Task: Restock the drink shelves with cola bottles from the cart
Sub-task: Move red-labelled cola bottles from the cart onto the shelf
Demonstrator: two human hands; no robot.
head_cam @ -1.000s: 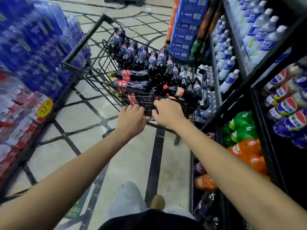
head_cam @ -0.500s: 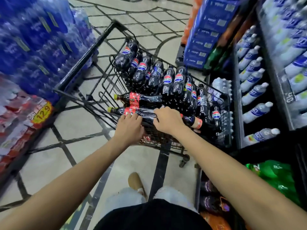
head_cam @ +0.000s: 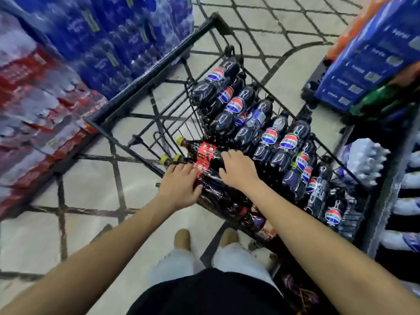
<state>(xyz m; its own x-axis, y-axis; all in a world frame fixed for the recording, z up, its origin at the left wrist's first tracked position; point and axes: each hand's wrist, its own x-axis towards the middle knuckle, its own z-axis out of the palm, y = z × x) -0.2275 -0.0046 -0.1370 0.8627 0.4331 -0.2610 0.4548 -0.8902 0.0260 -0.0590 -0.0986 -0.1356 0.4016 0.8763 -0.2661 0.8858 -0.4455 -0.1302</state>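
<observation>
The person's forearms are bare from the near edge of the view out to the left hand (head_cam: 179,187) and the right hand (head_cam: 238,169). A black top (head_cam: 204,294) fills the near centre, its hem a curved dark edge. Below it show pale, washed-out trousers (head_cam: 172,262), light grey-white and ragged at the legs. On the feet are tan shoes (head_cam: 182,238) with rounded toes, one to each side of a dark floor line.
</observation>
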